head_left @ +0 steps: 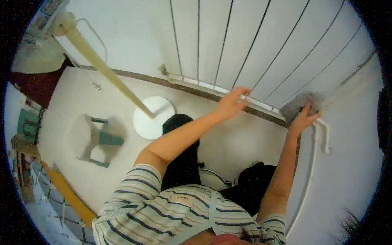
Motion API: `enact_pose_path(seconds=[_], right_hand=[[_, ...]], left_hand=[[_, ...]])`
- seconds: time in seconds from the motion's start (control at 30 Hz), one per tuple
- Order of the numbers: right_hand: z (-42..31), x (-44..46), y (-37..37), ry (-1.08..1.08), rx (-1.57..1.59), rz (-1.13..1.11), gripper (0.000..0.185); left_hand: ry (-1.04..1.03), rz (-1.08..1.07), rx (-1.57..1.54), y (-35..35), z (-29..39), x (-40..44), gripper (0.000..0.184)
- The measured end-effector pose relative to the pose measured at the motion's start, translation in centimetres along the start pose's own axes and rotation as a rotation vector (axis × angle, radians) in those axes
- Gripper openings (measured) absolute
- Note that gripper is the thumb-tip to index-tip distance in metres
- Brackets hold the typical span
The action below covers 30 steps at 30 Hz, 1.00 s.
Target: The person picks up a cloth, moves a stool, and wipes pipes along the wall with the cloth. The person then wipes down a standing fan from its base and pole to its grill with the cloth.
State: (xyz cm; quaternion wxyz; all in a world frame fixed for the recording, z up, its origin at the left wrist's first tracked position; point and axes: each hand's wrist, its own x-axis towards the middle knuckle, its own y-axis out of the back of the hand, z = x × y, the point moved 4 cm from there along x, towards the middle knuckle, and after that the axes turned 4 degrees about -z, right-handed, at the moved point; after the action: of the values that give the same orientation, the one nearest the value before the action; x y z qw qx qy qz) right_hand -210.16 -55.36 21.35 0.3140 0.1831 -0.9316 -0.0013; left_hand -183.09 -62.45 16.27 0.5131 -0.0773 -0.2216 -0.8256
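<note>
A grey cloth (295,107) is pressed against the lower right corner of the white radiator (245,45), near a white pipe. My right hand (304,118) has its fingers bent round this cloth. Over the radiator's bottom edge is my left hand (233,105), its fingers apart and nothing seen in them. Dark vertical gaps run between the radiator's panels.
At the left, a yellowish pole (108,75) rises from a round white base (143,126). A small stool (87,139) stands on the pale floor. White pipes (312,163) run down the wall at the right. A plug (96,86) lies on the floor.
</note>
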Motion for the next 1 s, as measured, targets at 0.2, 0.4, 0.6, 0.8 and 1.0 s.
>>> enact_pose_path(seconds=[0.2,0.4,0.6,0.8,1.0], right_hand=[[4.4,1.5,-8.0,0.381,-0.281,-0.143,0.057],[3.5,-7.3,-14.7,0.48,-0.29,-0.269,0.045],[1.4,-9.9,-19.0,0.371,-0.033,-0.906,0.043],[2.2,-18.4,-22.6,1.554,-0.238,-1.138,0.038],[11.2,-11.4,-13.9,1.315,-0.536,-1.14,0.028]], left_hand=[[-0.024,0.65,0.132,8.9,-6.8,3.3,0.038],[0.233,0.718,-0.135,10.6,-9.3,3.3,0.034],[0.375,0.638,-0.322,10.9,-12.1,2.2,0.033],[0.588,0.388,-0.531,7.2,-17.5,0.9,0.042],[0.649,0.476,-0.35,7.1,-13.0,1.6,0.056]])
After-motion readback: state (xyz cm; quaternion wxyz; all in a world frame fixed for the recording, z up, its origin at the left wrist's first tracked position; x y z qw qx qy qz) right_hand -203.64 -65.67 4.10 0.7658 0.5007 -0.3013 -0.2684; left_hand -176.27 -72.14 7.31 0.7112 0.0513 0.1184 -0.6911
